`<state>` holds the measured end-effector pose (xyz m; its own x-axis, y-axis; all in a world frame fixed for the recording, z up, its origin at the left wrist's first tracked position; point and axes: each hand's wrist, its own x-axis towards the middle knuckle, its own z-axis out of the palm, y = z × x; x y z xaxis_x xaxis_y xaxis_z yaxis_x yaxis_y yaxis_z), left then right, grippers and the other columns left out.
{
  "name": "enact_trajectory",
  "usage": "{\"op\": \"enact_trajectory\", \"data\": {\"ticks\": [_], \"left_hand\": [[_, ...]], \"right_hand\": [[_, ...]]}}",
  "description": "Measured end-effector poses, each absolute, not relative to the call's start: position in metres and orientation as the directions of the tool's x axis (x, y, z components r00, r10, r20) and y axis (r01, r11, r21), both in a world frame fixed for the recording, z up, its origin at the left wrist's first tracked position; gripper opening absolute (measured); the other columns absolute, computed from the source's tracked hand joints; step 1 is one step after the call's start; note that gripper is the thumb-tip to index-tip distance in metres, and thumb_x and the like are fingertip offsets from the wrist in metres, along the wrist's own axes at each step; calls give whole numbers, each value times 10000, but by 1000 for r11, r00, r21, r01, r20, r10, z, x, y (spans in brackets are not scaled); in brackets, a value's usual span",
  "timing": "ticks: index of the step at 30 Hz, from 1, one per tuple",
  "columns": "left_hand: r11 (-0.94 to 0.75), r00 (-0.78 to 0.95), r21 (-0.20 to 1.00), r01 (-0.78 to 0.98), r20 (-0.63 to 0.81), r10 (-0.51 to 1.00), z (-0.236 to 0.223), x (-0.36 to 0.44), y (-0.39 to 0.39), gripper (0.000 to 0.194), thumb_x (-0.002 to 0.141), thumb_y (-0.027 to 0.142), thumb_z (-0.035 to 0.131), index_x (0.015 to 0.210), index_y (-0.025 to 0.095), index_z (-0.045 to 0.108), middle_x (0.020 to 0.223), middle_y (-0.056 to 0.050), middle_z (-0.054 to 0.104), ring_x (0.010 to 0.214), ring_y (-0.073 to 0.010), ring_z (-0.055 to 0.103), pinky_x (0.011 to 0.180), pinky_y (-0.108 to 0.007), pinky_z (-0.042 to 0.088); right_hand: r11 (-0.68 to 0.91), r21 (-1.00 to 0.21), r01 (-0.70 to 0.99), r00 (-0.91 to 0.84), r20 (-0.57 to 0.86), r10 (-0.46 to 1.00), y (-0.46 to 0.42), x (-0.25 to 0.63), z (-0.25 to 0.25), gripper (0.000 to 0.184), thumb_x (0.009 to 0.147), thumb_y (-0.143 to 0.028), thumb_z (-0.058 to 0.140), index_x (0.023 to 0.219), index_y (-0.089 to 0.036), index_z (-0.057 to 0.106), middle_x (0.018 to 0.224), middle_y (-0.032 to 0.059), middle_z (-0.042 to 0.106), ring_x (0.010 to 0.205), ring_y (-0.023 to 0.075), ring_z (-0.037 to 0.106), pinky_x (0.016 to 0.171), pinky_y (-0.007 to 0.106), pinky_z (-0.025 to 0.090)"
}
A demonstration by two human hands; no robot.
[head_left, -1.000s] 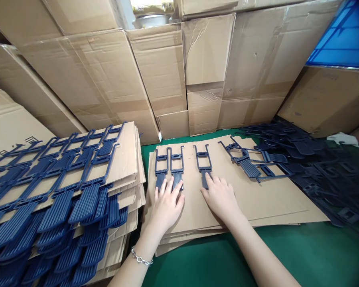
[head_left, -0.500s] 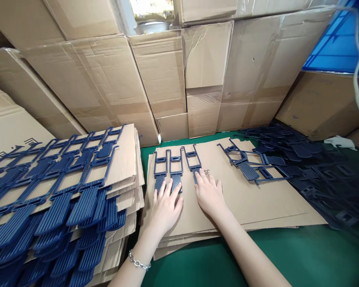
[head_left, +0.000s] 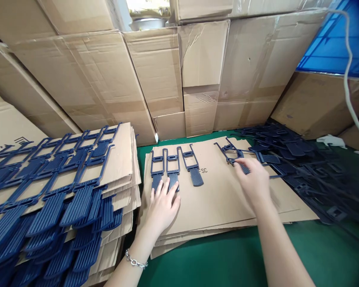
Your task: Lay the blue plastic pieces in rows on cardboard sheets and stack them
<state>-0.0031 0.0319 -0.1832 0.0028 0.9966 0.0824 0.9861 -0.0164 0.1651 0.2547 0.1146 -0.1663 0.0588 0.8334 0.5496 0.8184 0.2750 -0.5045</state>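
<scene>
My left hand (head_left: 163, 203) lies with fingers spread over the ribbed ends of two dark blue plastic frames; one of them is the middle frame (head_left: 172, 164). To its right rests a third frame (head_left: 190, 160), slightly tilted and touched by neither hand. My right hand (head_left: 254, 181) has its fingers closed at the lower part of another blue plastic frame (head_left: 228, 148), and covers some of its ribbed end. All of these lie on a flat stack of cardboard sheets (head_left: 218, 203).
At left stands a taller stack of cardboard layers (head_left: 119, 159) bearing rows of the same frames (head_left: 77, 205). A loose heap of frames (head_left: 293, 147) lies at right on the green tabletop (head_left: 215, 259). Cardboard boxes (head_left: 155, 67) wall off the back; a white cable (head_left: 348, 71) hangs at right.
My right hand has left the third frame's ribbed end and moved right to a frame near the heap. The left hand stays on the two left frames. The view has shifted slightly.
</scene>
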Motion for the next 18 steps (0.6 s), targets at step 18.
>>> {"op": "enact_trajectory", "data": {"ticks": [18], "left_hand": [[-20,5,162,987,92,996,-184,-3,32,460,875,412,288,1316,296,346,1425,-56,269,1311,-285,185,1019,-543,195]], "right_hand": [[75,-591,803,228,422,878,121,260,-180,358,733,-225,474,1043,-128,626,1078,75,567,986,189,509,912,275,362]]}}
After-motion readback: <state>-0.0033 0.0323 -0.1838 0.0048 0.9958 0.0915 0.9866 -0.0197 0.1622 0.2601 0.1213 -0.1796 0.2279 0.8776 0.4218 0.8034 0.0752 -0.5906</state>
